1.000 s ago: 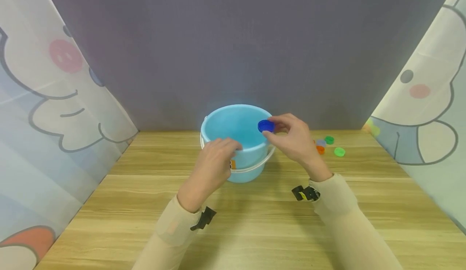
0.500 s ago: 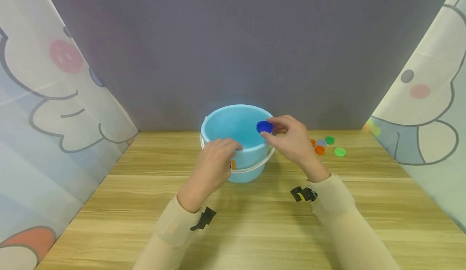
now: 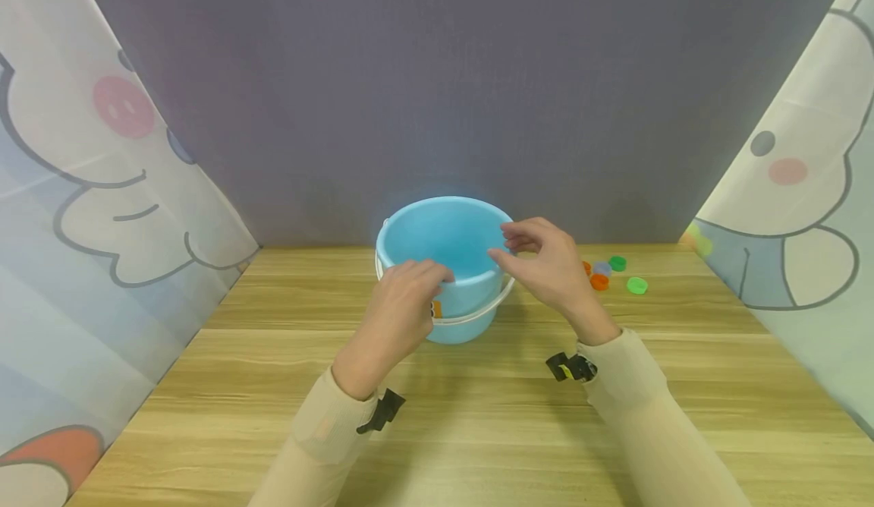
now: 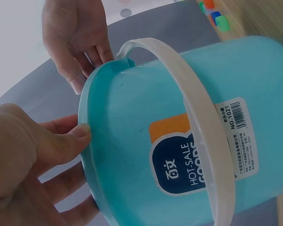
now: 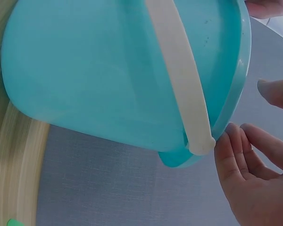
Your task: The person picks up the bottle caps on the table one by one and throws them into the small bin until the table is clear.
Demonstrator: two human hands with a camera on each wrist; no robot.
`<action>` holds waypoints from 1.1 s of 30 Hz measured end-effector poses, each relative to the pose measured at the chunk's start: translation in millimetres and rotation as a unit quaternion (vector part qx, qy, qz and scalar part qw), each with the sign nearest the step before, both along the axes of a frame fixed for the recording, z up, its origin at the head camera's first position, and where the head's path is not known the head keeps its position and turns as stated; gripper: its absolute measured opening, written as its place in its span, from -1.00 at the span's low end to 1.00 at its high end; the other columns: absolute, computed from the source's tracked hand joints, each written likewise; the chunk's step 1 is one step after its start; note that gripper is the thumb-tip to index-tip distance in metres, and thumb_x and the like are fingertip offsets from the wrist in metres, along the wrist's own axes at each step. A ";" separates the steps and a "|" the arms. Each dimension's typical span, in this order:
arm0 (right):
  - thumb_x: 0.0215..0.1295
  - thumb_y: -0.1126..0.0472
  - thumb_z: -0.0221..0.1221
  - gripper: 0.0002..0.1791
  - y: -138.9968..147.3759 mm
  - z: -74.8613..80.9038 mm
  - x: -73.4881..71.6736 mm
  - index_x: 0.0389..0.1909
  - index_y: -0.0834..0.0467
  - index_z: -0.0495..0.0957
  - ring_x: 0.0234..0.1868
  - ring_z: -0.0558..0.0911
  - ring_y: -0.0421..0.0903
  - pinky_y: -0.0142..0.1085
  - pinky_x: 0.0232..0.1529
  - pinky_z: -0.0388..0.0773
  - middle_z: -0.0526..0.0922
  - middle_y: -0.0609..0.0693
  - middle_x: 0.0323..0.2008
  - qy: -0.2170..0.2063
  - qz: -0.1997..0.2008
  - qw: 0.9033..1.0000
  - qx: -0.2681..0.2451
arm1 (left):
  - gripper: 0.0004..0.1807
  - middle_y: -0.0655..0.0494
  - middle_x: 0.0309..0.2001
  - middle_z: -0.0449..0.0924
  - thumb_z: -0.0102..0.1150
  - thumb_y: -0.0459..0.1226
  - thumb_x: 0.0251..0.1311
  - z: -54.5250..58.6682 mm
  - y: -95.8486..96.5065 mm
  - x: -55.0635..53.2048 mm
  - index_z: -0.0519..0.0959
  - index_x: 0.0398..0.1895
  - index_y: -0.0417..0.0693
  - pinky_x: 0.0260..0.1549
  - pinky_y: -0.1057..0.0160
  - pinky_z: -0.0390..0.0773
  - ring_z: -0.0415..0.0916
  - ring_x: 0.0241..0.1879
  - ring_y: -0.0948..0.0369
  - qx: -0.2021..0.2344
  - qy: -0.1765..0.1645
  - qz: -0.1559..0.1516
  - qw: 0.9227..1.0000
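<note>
A light blue bucket with a white handle stands upright on the wooden table, near its back edge. My left hand grips the near left part of the rim, thumb outside and fingers passing over to the inner side. At the right side of the rim is my right hand, thumb and fingers spread apart with nothing between them. Its fingertips are close to the rim in the right wrist view; whether they touch it I cannot tell. The bucket's bottom is hidden, and no blue cap shows in the head view.
Right of the bucket lie several small plastic caps: orange, pale purple, dark green and bright green. A grey panel rises behind the table. Printed curtains hang at both sides.
The dark blue cap, earlier pinched by my right hand over the bucket's opening, has been let go and is out of sight. My left hand has stayed on the rim.
</note>
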State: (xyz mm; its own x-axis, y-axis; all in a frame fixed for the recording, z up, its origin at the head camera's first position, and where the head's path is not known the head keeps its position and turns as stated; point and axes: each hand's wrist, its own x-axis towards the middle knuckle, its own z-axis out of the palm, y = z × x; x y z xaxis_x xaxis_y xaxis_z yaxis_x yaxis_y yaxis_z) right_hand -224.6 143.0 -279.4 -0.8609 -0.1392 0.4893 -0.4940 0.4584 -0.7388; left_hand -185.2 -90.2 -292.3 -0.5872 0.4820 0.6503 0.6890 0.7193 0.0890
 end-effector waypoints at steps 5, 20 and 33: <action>0.21 0.18 0.41 -0.54 1.1 -1.2 0.9 0.07 0.33 0.64 -0.05 0.68 0.14 0.02 0.08 0.61 0.62 0.19 0.02 0.007 0.000 1.000 -0.010 | -0.58 0.10 -0.31 0.68 0.30 -0.70 -0.15 -0.1 0.1 -0.3 0.65 -0.23 -0.14 -0.28 0.15 0.56 0.57 -0.33 0.07 0.001 -0.004 -0.002 1.000; 0.22 0.25 0.39 -0.57 13.4 -2.1 2.4 0.08 0.36 0.63 -0.04 0.67 0.09 -0.12 0.10 0.62 0.62 0.21 0.00 0.023 -0.004 0.999 -0.034 | -0.60 0.10 -0.32 0.67 0.28 -0.70 -0.13 -0.8 0.2 -0.3 0.64 -0.25 -0.14 -0.29 0.15 0.56 0.57 -0.35 0.08 0.007 0.001 -0.007 1.000; 0.27 0.21 0.37 -0.54 28.5 -4.1 4.3 0.13 0.33 0.61 0.03 0.65 0.08 -0.18 0.13 0.60 0.61 0.19 0.04 0.019 -0.023 0.999 -0.011 | -0.58 0.10 -0.31 0.68 0.29 -0.71 -0.16 -1.4 0.4 -0.5 0.64 -0.24 -0.14 -0.28 0.16 0.55 0.58 -0.33 0.07 0.009 0.000 -0.004 1.000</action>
